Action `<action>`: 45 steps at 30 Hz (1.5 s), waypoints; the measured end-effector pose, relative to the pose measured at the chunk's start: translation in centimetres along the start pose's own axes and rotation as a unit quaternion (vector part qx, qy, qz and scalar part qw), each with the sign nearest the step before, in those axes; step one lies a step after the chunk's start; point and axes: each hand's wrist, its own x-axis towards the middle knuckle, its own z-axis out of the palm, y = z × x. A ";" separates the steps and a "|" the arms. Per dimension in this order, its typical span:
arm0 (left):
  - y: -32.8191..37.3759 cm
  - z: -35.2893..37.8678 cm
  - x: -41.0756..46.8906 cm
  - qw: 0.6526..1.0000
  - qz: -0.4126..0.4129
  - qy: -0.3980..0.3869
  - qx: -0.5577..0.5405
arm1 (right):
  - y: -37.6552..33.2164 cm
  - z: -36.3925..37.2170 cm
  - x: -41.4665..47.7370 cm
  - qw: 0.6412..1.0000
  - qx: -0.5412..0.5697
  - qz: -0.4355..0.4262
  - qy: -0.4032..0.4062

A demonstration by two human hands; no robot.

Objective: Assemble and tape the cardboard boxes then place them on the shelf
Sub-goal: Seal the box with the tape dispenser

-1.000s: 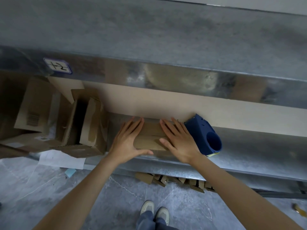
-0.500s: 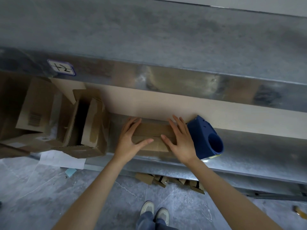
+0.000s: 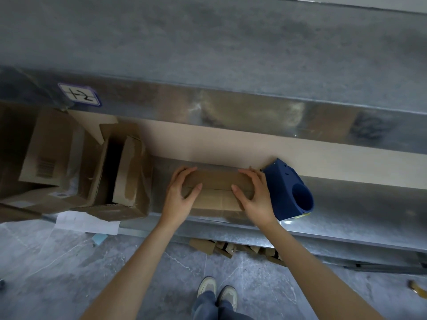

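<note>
A small brown cardboard box [image 3: 217, 190] sits on the metal shelf [image 3: 346, 209], its top flaps closed with a seam across the middle. My left hand [image 3: 181, 192] grips its left end, fingers over the far edge and thumb on top. My right hand [image 3: 256, 195] grips its right end the same way. A blue tape dispenser [image 3: 291, 192] stands on the shelf just right of my right hand.
Several larger open cardboard boxes [image 3: 124, 172] crowd the shelf to the left, with white paper [image 3: 85, 221] hanging over the edge. An upper shelf beam [image 3: 231, 112] overhangs. Cardboard scraps [image 3: 221, 247] lie under the shelf near my shoes [image 3: 217, 289].
Both hands have slid apart from the middle of the box top to its two ends, exposing the flap seam. The box stays on the shelf.
</note>
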 end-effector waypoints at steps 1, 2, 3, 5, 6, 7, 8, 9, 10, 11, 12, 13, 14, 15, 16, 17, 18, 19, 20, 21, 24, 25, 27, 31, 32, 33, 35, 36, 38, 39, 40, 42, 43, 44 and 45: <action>0.0 0.0 0.0 1.000 0.006 0.003 0.004 | 0.0 0.0 0.0 1.000 -0.002 -0.002 -0.001; 0.0 0.0 0.0 1.000 0.008 0.005 0.005 | 0.0 0.0 0.0 1.000 -0.001 -0.001 -0.002; 0.0 0.0 0.0 1.000 0.010 0.005 0.004 | 0.0 0.0 0.0 1.000 0.003 0.000 -0.002; 0.0 0.0 0.0 1.000 0.012 0.007 -0.002 | 0.0 0.0 0.0 1.000 0.010 0.002 0.001; 0.0 0.1 0.0 1.000 0.013 0.009 -0.003 | 0.0 0.1 0.0 1.000 0.011 0.002 0.003; 0.0 0.1 0.1 1.000 0.013 0.011 -0.003 | 0.1 0.1 0.1 1.000 0.011 0.001 0.004; 0.0 0.2 0.2 1.000 0.013 0.012 -0.001 | 0.2 0.1 0.1 1.000 0.010 0.000 0.004; 0.0 0.2 0.2 1.000 0.013 0.013 0.001 | 0.2 0.1 0.1 1.000 0.010 -0.001 0.004; -0.1 0.2 0.2 1.000 0.012 0.012 0.002 | 0.2 0.1 0.1 1.000 0.010 -0.001 0.005; -0.1 0.2 0.2 1.000 0.011 0.011 0.001 | 0.2 0.1 0.1 1.000 0.012 0.000 0.005; -0.2 0.2 0.1 1.000 0.009 0.008 -0.003 | 0.2 0.1 0.1 1.000 0.015 0.000 0.004; -0.2 0.1 0.1 1.000 0.006 0.005 -0.010 | 0.2 0.0 0.1 1.000 0.022 0.000 0.004; -0.3 0.1 0.0 1.000 0.003 0.001 -0.019 | 0.2 0.0 0.0 1.000 0.030 -0.001 0.003; -0.3 0.0 -0.1 1.000 0.002 -0.003 -0.029 | 0.1 0.0 0.0 0.999 0.037 -0.002 0.002; -0.4 0.0 -0.1 0.999 0.002 -0.004 -0.036 | 0.2 0.0 0.1 0.999 0.041 -0.001 0.001; -0.4 0.0 -0.1 0.999 0.004 -0.005 -0.039 | 0.2 0.0 0.1 0.999 0.043 0.001 0.000; -0.4 -0.1 -0.1 0.999 0.006 -0.005 -0.041 | 0.2 0.0 0.1 0.999 0.042 0.003 0.001; -0.4 -0.1 0.0 0.999 0.009 -0.004 -0.042 | 0.2 0.0 0.1 0.999 0.041 0.006 0.002; -0.3 0.0 0.0 0.999 0.013 -0.004 -0.042 | 0.1 0.0 0.1 0.999 0.040 0.008 0.003; -0.3 0.0 0.0 0.999 0.015 -0.003 -0.038 | 0.1 0.0 0.2 0.999 0.039 0.011 0.003; -0.4 -0.1 0.0 1.000 0.012 0.000 -0.018 | -0.1 0.0 0.1 1.000 0.027 0.013 0.002; -0.3 -0.1 0.0 1.000 0.012 -0.001 -0.011 | -0.1 -0.1 0.1 1.000 0.021 0.012 0.003; -0.1 -0.2 0.0 1.000 0.017 0.004 -0.003 | -0.2 -0.2 0.0 1.000 0.008 0.008 0.003; 0.5 -0.4 -1.2 0.999 -0.017 0.052 0.006 | -0.3 -0.2 0.0 1.000 -0.016 0.007 0.005; 0.6 -0.3 -1.8 0.997 -0.033 0.068 0.012 | -0.4 -0.2 0.0 1.000 -0.021 0.006 0.008; 0.8 -0.3 -2.5 0.996 -0.043 0.081 0.017 | -0.4 -0.1 0.0 1.000 -0.026 0.004 0.011; 0.9 -0.1 -3.5 0.995 -0.044 0.086 0.014 | -0.5 -0.1 0.0 0.999 -0.034 0.002 0.012; 1.0 0.0 -3.7 0.996 -0.041 0.084 0.009 | -0.5 -0.1 0.0 0.999 -0.038 0.003 0.009; 0.9 -0.3 -3.5 0.996 -0.045 0.079 -0.005 | -0.7 -0.4 0.1 0.999 -0.040 0.009 -0.004; 0.9 -0.6 -3.1 0.996 -0.049 0.071 -0.014 | -0.8 -0.6 0.1 0.999 -0.038 0.014 -0.009; 0.7 -0.8 -2.7 0.997 -0.050 0.057 -0.022 | -1.0 -0.9 0.1 0.999 -0.039 0.014 -0.013; 0.4 -1.3 -1.9 0.998 -0.041 0.017 -0.035 | -1.3 -1.5 -0.1 0.998 -0.061 -0.002 -0.022; 0.2 -1.5 -1.5 0.998 -0.036 -0.005 -0.042 | -1.4 -1.8 -0.4 0.996 -0.079 -0.014 -0.028; 0.1 -1.6 -1.1 0.998 -0.035 -0.026 -0.049 | -1.5 -2.2 -0.6 0.994 -0.100 -0.030 -0.038; 0.0 -1.6 -0.6 0.997 -0.037 -0.047 -0.055 | -1.6 -2.4 -0.9 0.991 -0.119 -0.046 -0.049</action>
